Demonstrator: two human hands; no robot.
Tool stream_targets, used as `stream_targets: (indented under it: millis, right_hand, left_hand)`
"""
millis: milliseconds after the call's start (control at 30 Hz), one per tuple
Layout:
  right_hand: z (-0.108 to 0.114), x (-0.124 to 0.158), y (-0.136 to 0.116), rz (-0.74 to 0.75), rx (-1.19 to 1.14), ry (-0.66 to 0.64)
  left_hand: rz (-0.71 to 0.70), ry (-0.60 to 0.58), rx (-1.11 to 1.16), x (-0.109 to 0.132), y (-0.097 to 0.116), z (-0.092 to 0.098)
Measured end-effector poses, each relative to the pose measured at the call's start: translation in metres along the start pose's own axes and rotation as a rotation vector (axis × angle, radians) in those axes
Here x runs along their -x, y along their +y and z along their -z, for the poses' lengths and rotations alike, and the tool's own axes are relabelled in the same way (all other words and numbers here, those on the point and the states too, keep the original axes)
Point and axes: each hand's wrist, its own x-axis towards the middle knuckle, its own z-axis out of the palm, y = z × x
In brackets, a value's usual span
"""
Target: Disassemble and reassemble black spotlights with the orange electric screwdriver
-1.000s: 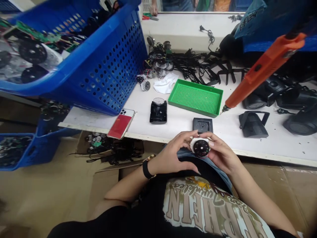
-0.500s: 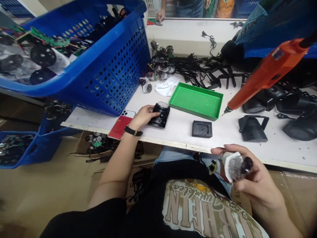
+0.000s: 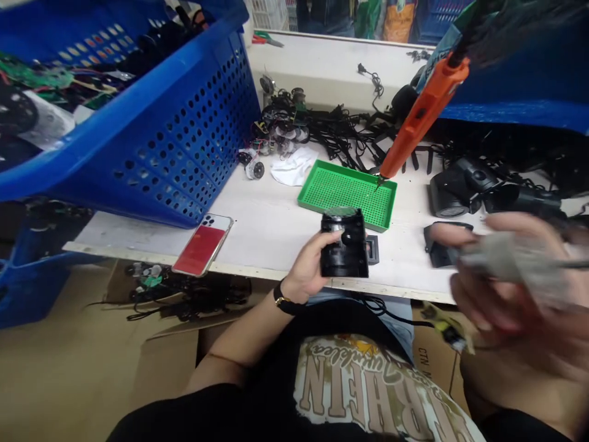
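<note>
Seen from my remote post on the head camera, the left hand holds a black plastic lamp housing over the desk's front edge, its fingers closed around the side. At right of frame, the motion-blurred right hand curls its fingers around a grey-white part, too smeared to identify. A small yellow-and-black piece dangles below. An orange electric screwdriver hangs at upper right, its tip over a green mesh tray. On the desk lie a phone in a red case, black lamp units and tangled black cables. A blue perforated basket fills the upper left.
</note>
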Motion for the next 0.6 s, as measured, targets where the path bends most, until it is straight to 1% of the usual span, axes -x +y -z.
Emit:
stream_targets:
  millis: [67, 100, 133, 167, 200, 267, 333, 400, 467, 533, 600]
  right_hand:
    - [-0.015, -0.012, 0.021, -0.219, -0.316, -0.075]
    - [-0.024, -0.017, 0.033, -0.317, -0.412, -0.095]
    - [-0.033, -0.020, 0.045, -0.384, -0.447, -0.125]
    - [-0.041, -0.021, 0.055, -0.400, -0.421, -0.113]
    - [-0.047, -0.021, 0.063, -0.388, -0.334, -0.098]
    - [-0.053, -0.020, 0.071, -0.306, -0.066, -0.073]
    - [-0.053, -0.020, 0.072, -0.205, 0.227, -0.079]
    - [-0.051, -0.021, 0.070, -0.126, 0.424, -0.081]
    - [-0.049, -0.024, 0.071, -0.071, 0.506, -0.037]
    - [-0.048, -0.026, 0.076, -0.023, 0.508, 0.039]
    - [-0.048, -0.027, 0.083, 0.060, 0.484, 0.111]
  left_hand:
    - [-0.028, 0.011, 0.027, -0.006, -0.017, -0.005]
    - [-0.056, 0.019, 0.024, -0.008, -0.025, -0.006]
    - [-0.078, 0.026, 0.016, -0.009, -0.032, -0.007]
    - [-0.094, 0.034, 0.011, -0.010, -0.039, -0.008]
    - [-0.107, 0.046, 0.009, -0.011, -0.044, -0.008]
    - [-0.114, 0.076, 0.014, -0.011, -0.050, -0.007]
    - [-0.088, 0.093, 0.036, -0.012, -0.052, -0.004]
    - [-0.045, 0.080, 0.065, -0.013, -0.051, -0.002]
    - [-0.023, 0.055, 0.090, -0.013, -0.048, 0.000]
    - [-0.031, 0.041, 0.097, -0.014, -0.046, 0.000]
    - [-0.040, 0.039, 0.106, -0.013, -0.045, -0.001]
